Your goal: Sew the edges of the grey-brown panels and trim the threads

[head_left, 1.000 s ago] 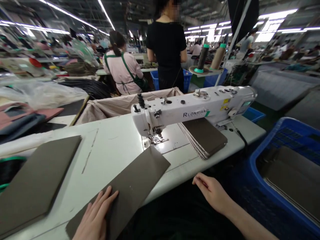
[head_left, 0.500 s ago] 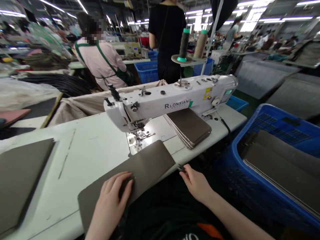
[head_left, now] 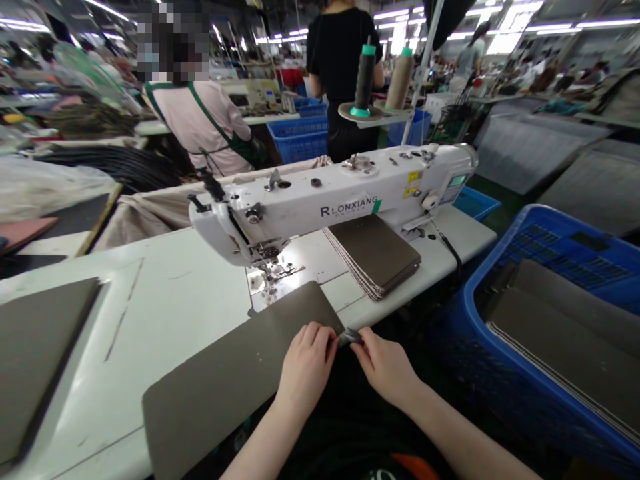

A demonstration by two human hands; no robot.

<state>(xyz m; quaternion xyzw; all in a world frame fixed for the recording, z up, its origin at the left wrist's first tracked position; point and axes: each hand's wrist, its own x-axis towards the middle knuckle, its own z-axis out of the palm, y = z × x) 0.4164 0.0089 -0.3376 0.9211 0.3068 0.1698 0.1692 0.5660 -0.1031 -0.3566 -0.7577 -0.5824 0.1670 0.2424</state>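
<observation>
A flat brown-grey panel (head_left: 225,360) with rounded corners lies across the front edge of the sewing table, before the needle area of a white sewing machine (head_left: 310,207). My left hand (head_left: 307,363) is over the panel's right corner, thumb and fingers pinched together; what is between them is too small to make out. Close beside it, my right hand (head_left: 385,363) is closed around small grey metal thread snips (head_left: 350,336). The snips' tip points at the left fingertips, by the panel's corner.
A stack of similar panels (head_left: 377,253) sits under the machine arm. Another panel (head_left: 40,360) lies at the table's left. A blue basket (head_left: 473,300) with more panels stands at right. Two thread cones (head_left: 365,80) rise behind the machine. Two people are beyond the table.
My left hand has moved right along the panel to its corner, and its fingers have closed beside the snips. My right hand stays nearly in place, still holding the snips.
</observation>
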